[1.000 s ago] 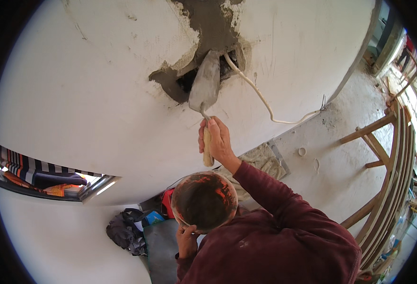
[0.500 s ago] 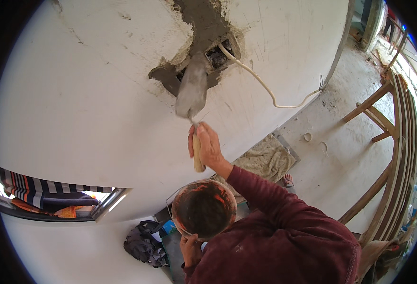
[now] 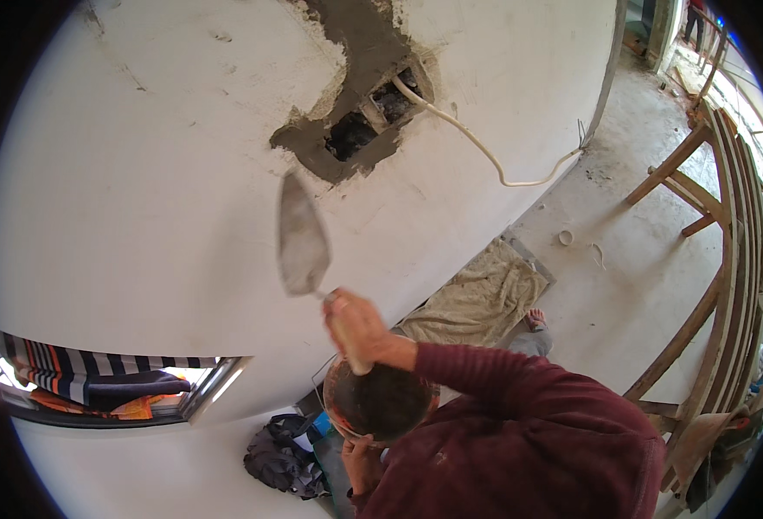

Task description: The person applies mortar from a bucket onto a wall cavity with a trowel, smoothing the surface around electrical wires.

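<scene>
My right hand (image 3: 362, 330) is closed round the wooden handle of a pointing trowel (image 3: 302, 242), its grey blade tilted up beside the white wall (image 3: 182, 208). Beneath that hand is a bucket (image 3: 381, 402) with a dark inside and orange-red stains round its rim. My left hand (image 3: 362, 463) grips the bucket's near rim. Above the trowel, wet grey mortar (image 3: 364, 43) fills a channel in the wall and surrounds two dark box openings (image 3: 351, 137). A cream cable (image 3: 468, 138) comes out of the upper opening and hangs to the right.
A dusty cloth (image 3: 477, 294) lies on the floor along the wall's foot. Long wooden planks on legs (image 3: 727, 259) stand at the right. A dark crumpled bundle (image 3: 282, 457) sits below the bucket's left. Striped fabric (image 3: 96, 372) hangs at a window opening on the left.
My right hand has drawn the trowel down and left, away from the box openings, to above the bucket. The lower opening now shows fully. My left hand stays on the bucket.
</scene>
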### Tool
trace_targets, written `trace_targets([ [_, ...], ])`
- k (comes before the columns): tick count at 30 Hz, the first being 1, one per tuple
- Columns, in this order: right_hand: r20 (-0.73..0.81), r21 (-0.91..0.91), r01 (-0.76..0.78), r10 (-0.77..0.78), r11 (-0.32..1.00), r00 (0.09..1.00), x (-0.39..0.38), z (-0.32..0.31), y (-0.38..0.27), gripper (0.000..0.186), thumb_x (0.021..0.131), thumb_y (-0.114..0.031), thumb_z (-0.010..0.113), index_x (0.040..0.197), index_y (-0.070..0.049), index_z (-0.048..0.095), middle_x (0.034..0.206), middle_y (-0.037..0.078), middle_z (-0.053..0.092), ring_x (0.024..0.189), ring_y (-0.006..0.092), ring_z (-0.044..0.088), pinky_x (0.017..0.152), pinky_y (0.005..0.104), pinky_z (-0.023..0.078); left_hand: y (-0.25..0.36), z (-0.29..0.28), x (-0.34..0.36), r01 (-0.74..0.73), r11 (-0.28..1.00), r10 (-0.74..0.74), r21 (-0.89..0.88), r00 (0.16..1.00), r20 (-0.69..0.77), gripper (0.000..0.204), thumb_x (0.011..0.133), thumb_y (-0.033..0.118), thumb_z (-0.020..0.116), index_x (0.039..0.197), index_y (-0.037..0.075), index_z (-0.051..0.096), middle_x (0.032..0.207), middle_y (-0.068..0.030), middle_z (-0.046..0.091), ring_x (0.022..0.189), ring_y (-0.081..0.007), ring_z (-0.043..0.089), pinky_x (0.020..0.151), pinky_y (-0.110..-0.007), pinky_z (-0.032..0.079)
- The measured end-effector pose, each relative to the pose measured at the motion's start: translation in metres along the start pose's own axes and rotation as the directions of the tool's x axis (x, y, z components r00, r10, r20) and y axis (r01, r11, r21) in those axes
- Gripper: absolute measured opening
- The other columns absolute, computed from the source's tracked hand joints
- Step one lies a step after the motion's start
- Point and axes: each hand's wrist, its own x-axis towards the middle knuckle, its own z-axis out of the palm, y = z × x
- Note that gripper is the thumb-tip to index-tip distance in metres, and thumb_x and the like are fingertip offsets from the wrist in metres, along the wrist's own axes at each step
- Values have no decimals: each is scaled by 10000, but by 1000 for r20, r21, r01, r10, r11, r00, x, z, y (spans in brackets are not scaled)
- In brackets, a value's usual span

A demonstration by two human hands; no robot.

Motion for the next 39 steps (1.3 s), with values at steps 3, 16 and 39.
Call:
trace_targets([
  [3, -160, 116, 165, -146, 979, 976, 28, -42, -26, 436, 1071, -442, 418, 943, -42, 531, 631, 50, 526, 442, 147, 507, 394, 310, 423, -2, -9, -2, -17, 1000, 18, -21, 1000, 22, 175, 875, -21, 618, 1047, 14, 627, 1016, -118, 714, 823, -239, 714, 760, -424, 622],
  [16, 135, -157, 47, -25, 986, 991, 27, -63, -17, 372, 1082, -316, 361, 917, -18, 511, 586, 18, 490, 430, 118, 471, 416, 302, 409, 4, -3, -5, -7, 999, 6, 38, 999, 39, 242, 869, 7, 643, 1110, 30, 646, 1037, -87, 715, 838, -219, 700, 736, -399, 599],
  [39, -14, -61, 116, -117, 991, 993, 82, -80, -18, 360, 1072, -318, 392, 919, -23, 529, 596, 36, 519, 454, 124, 494, 417, 304, 416, 0, -13, -2, 12, 1000, -12, 3, 1000, 0, 203, 873, -20, 645, 1066, 41, 632, 1042, -100, 714, 846, -245, 710, 761, -423, 610],
])
